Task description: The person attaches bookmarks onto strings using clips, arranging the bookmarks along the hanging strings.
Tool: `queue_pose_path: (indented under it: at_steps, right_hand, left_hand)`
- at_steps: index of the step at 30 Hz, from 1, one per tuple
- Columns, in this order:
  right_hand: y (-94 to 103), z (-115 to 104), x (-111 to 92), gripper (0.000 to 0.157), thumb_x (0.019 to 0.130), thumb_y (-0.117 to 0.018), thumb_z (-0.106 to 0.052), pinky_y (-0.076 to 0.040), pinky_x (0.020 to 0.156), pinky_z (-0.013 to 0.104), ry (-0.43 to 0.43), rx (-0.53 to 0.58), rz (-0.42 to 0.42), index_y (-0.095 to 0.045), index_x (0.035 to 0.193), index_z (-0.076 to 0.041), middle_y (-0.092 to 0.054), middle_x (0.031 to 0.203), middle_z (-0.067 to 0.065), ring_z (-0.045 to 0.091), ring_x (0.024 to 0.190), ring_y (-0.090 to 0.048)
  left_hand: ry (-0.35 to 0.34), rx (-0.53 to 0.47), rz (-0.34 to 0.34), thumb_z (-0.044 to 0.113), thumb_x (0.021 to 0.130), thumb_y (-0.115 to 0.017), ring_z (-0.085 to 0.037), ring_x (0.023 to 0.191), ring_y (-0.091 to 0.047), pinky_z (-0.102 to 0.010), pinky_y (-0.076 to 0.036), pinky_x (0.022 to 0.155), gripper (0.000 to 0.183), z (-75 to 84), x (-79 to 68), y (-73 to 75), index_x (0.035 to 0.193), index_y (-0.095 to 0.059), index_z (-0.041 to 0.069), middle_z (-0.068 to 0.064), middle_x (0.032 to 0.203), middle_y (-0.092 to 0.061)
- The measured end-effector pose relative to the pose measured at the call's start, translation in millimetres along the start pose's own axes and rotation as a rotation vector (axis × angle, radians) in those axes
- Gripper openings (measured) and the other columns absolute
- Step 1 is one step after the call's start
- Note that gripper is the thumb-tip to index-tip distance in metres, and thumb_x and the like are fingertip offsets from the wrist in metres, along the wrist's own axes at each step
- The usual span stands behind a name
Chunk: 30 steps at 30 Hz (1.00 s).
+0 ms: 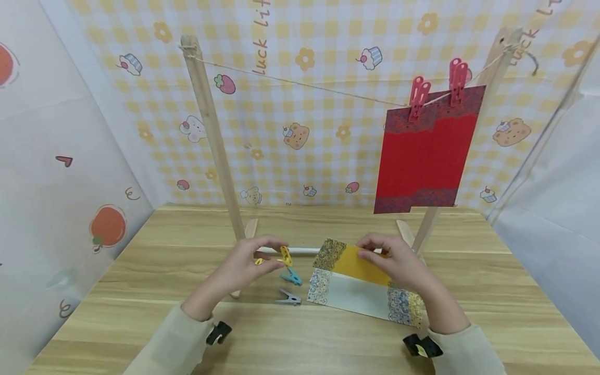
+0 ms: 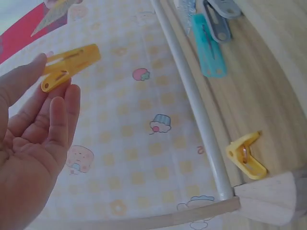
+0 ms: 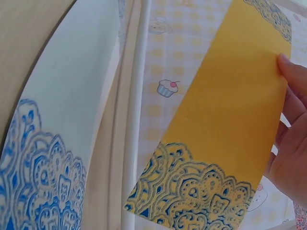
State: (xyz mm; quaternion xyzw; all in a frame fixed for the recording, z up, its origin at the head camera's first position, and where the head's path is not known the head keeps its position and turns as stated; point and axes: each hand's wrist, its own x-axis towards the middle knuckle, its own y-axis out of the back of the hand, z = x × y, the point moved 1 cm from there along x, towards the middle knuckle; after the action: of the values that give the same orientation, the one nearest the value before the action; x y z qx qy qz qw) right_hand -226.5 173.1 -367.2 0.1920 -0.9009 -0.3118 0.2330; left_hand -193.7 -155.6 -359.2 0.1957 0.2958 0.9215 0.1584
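Observation:
My left hand [image 1: 246,261] pinches a yellow clothespin [image 2: 72,64] by its handles between thumb and fingers, raised over the table. In my right hand [image 1: 396,259] a yellow card [image 3: 225,105] with blue lace-like patterned ends is held by one long edge. It is lifted and overlaps a pale card [image 1: 357,292] of similar pattern lying on the table. Near the left hand lie a teal clothespin [image 1: 292,277] and a grey clothespin [image 1: 289,298]. A second yellow clothespin [image 2: 247,155] rests on the table by the stand's foot.
A string [image 1: 300,82] runs between two wooden posts, the left post [image 1: 213,130] and the right post [image 1: 496,62]. From it hangs a red card [image 1: 424,156], held by two pink clothespins [image 1: 458,83]. A white rod [image 1: 302,251] joins the stand low down, before a checked cloth [image 1: 304,31].

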Motion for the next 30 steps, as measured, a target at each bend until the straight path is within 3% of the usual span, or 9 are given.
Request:
queue_pose_path:
  at_steps: [9, 14, 21, 23, 30]
  right_hand:
    - [0.5, -8, 7, 0.007, 0.092, -0.068, -0.005, -0.043, 0.059, 0.021, 0.052, 0.004, 0.189, -0.072, 0.098, -0.006, -0.073, 0.086, 0.005, 0.0, 0.073, -0.054]
    - [1.4, -11, 11, 0.008, 0.092, -0.068, -0.005, -0.043, 0.058, 0.02, 0.034, 0.022, 0.269, -0.072, 0.099, -0.004, -0.075, 0.087, 0.009, -0.002, 0.073, -0.056]
    - [3.3, -17, 18, 0.008, 0.093, -0.067, -0.006, -0.043, 0.061, 0.02, -0.008, 0.107, 0.34, -0.071, 0.099, -0.002, -0.076, 0.094, 0.016, -0.003, 0.077, -0.059]
    - [4.0, -19, 19, 0.007, 0.094, -0.067, -0.006, -0.042, 0.06, 0.02, -0.004, 0.137, 0.359, -0.07, 0.099, -0.002, -0.076, 0.093, 0.013, -0.002, 0.077, -0.059]
    - [6.9, -27, 25, 0.01, 0.094, -0.067, -0.006, -0.047, 0.059, 0.017, -0.02, 0.266, 0.427, -0.068, 0.098, 0.003, -0.069, 0.083, -0.023, -0.001, 0.078, -0.061]
  left_hand:
    - [-0.002, -0.114, 0.009, 0.002, 0.087, -0.073, -0.034, 0.112, -0.066, -0.025, -0.058, 0.089, 0.04, 12.5, 11.0, 2.0, 0.126, -0.064, 0.0, -0.018, 0.121, -0.068]
    - [-0.006, -0.105, 0.0, -0.002, 0.088, -0.07, -0.032, 0.115, -0.064, -0.026, -0.056, 0.093, 0.037, 22.1, 18.5, 5.1, 0.125, -0.065, 0.001, -0.017, 0.124, -0.068]
    - [-0.037, -0.087, 0.06, -0.001, 0.089, -0.07, -0.032, 0.112, -0.064, -0.027, -0.058, 0.087, 0.039, 36.1, 30.0, 9.8, 0.128, -0.063, 0.003, -0.016, 0.123, -0.067]
    - [-0.043, -0.075, 0.08, 0.0, 0.088, -0.071, -0.03, 0.111, -0.064, -0.026, -0.059, 0.085, 0.04, 38.8, 32.6, 10.6, 0.128, -0.063, 0.005, -0.014, 0.122, -0.067]
    - [-0.059, -0.089, 0.139, 0.001, 0.087, -0.073, -0.026, 0.111, -0.063, -0.023, -0.058, 0.083, 0.044, 51.1, 43.8, 13.9, 0.13, -0.063, 0.005, -0.013, 0.119, -0.068]
